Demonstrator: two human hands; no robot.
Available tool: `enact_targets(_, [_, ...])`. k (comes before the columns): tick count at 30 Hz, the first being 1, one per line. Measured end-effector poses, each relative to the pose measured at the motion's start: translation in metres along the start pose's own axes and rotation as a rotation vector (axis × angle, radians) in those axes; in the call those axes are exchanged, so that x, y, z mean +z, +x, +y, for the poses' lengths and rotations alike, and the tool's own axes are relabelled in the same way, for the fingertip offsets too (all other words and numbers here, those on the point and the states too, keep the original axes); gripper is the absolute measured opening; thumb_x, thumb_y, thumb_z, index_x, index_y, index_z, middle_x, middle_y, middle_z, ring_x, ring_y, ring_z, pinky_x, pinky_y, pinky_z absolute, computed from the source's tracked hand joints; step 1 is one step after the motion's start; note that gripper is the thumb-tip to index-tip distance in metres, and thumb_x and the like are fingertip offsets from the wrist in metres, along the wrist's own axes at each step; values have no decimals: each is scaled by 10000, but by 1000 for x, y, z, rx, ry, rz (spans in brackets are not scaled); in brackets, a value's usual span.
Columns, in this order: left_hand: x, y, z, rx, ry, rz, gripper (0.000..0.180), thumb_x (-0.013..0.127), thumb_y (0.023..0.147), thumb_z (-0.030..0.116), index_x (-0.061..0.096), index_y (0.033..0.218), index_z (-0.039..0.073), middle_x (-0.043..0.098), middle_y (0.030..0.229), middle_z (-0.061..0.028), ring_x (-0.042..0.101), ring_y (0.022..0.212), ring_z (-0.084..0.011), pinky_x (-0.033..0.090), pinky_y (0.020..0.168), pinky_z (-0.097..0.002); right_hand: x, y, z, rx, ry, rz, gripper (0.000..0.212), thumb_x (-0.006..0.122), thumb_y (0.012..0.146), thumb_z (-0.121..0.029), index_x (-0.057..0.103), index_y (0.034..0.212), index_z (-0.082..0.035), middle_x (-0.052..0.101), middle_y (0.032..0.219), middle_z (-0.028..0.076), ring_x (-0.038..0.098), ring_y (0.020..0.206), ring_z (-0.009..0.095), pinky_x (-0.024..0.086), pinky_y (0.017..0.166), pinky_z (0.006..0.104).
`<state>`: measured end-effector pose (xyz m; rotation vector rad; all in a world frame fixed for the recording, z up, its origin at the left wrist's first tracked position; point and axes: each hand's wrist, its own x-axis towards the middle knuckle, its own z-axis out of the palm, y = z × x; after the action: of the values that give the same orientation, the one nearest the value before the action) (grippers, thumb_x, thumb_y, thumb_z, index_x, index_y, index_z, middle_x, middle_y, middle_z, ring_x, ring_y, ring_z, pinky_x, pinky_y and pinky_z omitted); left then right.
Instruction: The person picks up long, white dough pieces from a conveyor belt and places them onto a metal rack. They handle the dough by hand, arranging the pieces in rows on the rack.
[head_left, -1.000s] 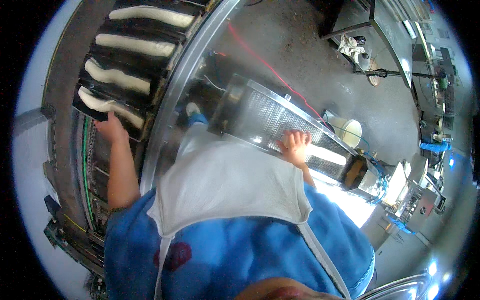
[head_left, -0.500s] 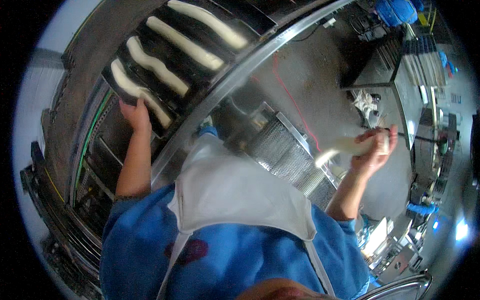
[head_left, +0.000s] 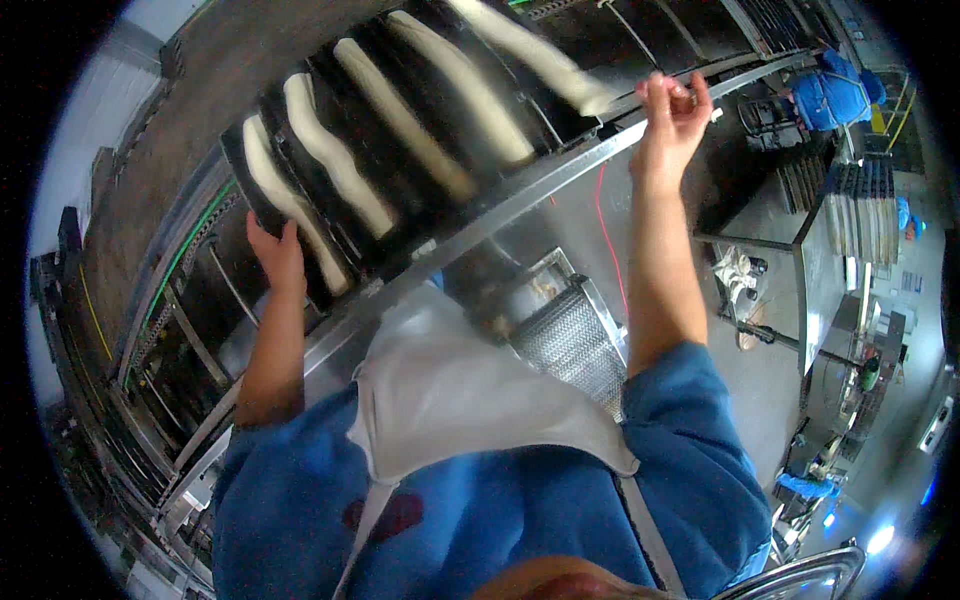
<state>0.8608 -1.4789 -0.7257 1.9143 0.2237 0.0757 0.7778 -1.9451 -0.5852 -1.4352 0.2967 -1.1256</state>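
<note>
Several long pale dough strips lie side by side on a dark baking tray [head_left: 365, 215]. My left hand [head_left: 275, 255] grips the tray's left edge, fingers outside it and thumb over the rim beside the leftmost dough strip [head_left: 290, 205]. My right hand [head_left: 672, 125] is raised at the tray's right end, fingers partly curled but apart, with no dough in it. Just left of those fingertips ends the rightmost dough strip [head_left: 535, 60], its near end blurred. Between them lie a wavy dough strip [head_left: 335, 155] and straighter ones.
A metal rail [head_left: 540, 190] runs between the tray and my apron. Below it stands a ridged metal mesh piece [head_left: 575, 340], with a red cord [head_left: 607, 235] alongside. At right are a metal table [head_left: 820, 240], a stack of trays [head_left: 862, 220] and a person in blue [head_left: 835, 90].
The dough strip my right hand held out at the right now lies on the tray's right end. That hand has moved up and let go. My left hand stays at the tray edge.
</note>
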Motion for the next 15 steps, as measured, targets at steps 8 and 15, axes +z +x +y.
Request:
enact_targets(8, [-26,2,0,69,271,61,708,618,816,30,228,1404,-30,357,1397,-177,383,1262,-273,280,1063,-336,11,-43,42,123,-177,-264,312,578,884,5,491,1183,-15,577,900,29,563,833,116,506,798,284])
enact_targets(15, [-30,-7,-2,281,169,138,628,626,825,60,305,1358,-26,227,1425,-185,331,1278,-287,262,1073,-379,-69,-103,33,425,-295,-202,154,585,908,-76,580,1039,6,593,883,24,565,815,104,476,759,254])
